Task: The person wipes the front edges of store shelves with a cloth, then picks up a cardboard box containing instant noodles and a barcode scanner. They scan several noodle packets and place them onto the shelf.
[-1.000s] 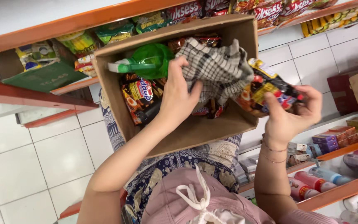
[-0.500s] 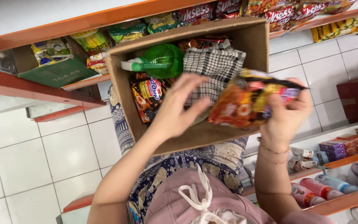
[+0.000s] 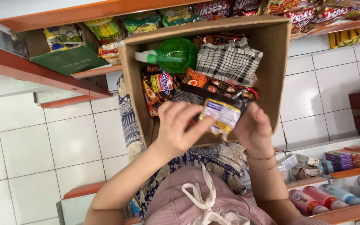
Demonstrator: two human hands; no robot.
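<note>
Both my hands hold a dark snack packet over an open cardboard box resting on my lap. My left hand grips the packet's left side, with fingers across its back. My right hand grips its right side. Inside the box lie a green spray bottle, a black-and-white checked cloth and several more colourful snack packets.
Orange-edged shelves with packets run along the top and left. A lower shelf at right carries small boxes and tubes. White floor tiles spread to the left. My pink top with a drawstring fills the bottom.
My right hand brought the packet from the box's right side to the middle and turned it back side up. My left hand left the checked cloth and took hold of the packet.
</note>
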